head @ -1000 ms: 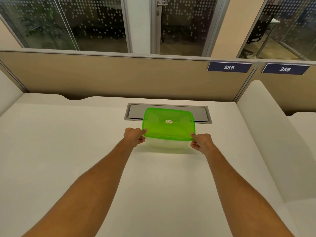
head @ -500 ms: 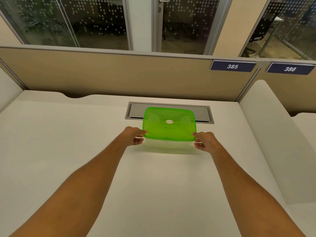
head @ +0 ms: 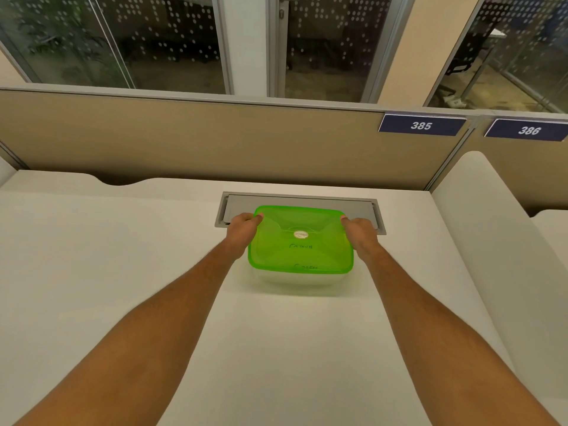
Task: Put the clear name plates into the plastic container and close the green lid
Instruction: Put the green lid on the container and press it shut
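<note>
A translucent green lid (head: 299, 241) lies on top of the clear plastic container (head: 295, 279), which stands on the white desk (head: 123, 272). My left hand (head: 242, 230) grips the lid's far left corner, thumb on top. At the far right corner my right hand (head: 359, 233) holds the lid the same way. A small round sticker and handwriting show on the lid. The clear name plates cannot be made out through the lid and walls.
A grey cable hatch (head: 299, 199) is set into the desk just behind the container. A beige partition (head: 215, 139) with plates numbered 385 (head: 421, 126) and 386 (head: 528, 130) closes the back. A white side divider (head: 491, 226) rises on the right.
Both hands have moved from the lid's near corners to its far corners. The container has stayed in place on the desk.
</note>
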